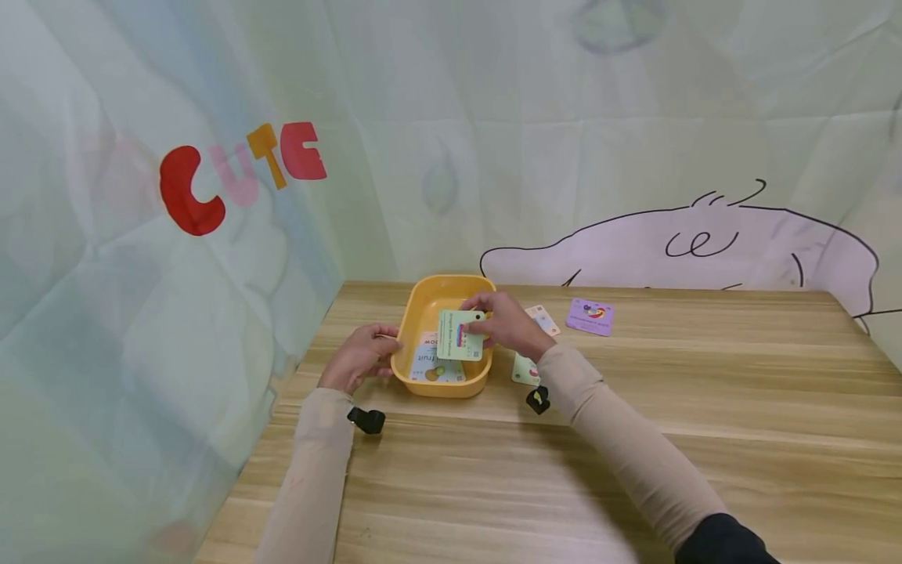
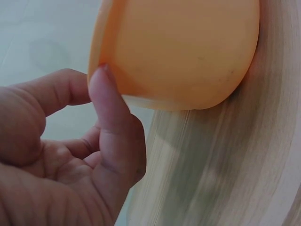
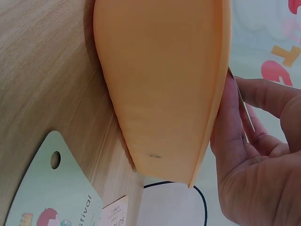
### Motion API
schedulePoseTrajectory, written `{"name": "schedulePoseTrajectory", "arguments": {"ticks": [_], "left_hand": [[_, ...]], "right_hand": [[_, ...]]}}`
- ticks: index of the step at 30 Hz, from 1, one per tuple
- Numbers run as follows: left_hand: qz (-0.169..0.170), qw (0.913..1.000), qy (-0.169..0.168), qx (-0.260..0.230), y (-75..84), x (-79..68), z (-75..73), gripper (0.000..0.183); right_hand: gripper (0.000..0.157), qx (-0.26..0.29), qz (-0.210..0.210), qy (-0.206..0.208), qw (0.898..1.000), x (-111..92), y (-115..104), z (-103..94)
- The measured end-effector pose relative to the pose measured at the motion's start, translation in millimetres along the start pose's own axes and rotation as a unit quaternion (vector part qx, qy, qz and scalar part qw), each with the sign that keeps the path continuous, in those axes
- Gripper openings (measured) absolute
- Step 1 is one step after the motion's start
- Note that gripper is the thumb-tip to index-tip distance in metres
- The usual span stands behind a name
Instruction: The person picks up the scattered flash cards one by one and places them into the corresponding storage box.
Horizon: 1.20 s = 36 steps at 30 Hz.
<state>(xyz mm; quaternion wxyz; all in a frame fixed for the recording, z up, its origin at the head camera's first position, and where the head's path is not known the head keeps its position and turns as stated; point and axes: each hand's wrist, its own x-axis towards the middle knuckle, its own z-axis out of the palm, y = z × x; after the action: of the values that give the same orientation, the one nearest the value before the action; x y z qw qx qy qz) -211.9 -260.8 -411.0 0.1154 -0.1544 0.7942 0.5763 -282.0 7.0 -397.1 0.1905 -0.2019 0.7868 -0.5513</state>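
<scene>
A yellow plastic basket stands near the table's back left, with a few picture cards lying in it; one reads "fruit". At its left rim is my left hand, thumb and finger pinching the edge, as the left wrist view also shows. Above the basket's right side my right hand pinches a pale green card with a printed picture and small text. Seen from the right wrist, that card is edge-on between thumb and fingers, and the right hand lies against the basket's rim.
To the right of the basket lie a purple card, an orange-and-white card and a pale green card partly hidden by the right arm. A printed cloth hangs behind and left of the wooden table.
</scene>
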Motion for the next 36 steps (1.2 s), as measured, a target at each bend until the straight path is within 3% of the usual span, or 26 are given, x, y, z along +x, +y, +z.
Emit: {"name": "schedulePoseTrajectory", "arguments": {"ticks": [25, 36], "left_hand": [[-0.009, 0.9999, -0.001, -0.006, 1.3, 0.9, 0.8, 0.036], [0.019, 0.9996, -0.011, -0.019, -2.1, 3.0, 0.9, 0.038]], "right_hand": [[0.030, -0.008, 0.011, 0.002, 1.000, 3.2, -1.2, 5.3], [0.028, -0.031, 0.002, 0.014, 0.999, 4.2, 1.9, 6.7]]}}
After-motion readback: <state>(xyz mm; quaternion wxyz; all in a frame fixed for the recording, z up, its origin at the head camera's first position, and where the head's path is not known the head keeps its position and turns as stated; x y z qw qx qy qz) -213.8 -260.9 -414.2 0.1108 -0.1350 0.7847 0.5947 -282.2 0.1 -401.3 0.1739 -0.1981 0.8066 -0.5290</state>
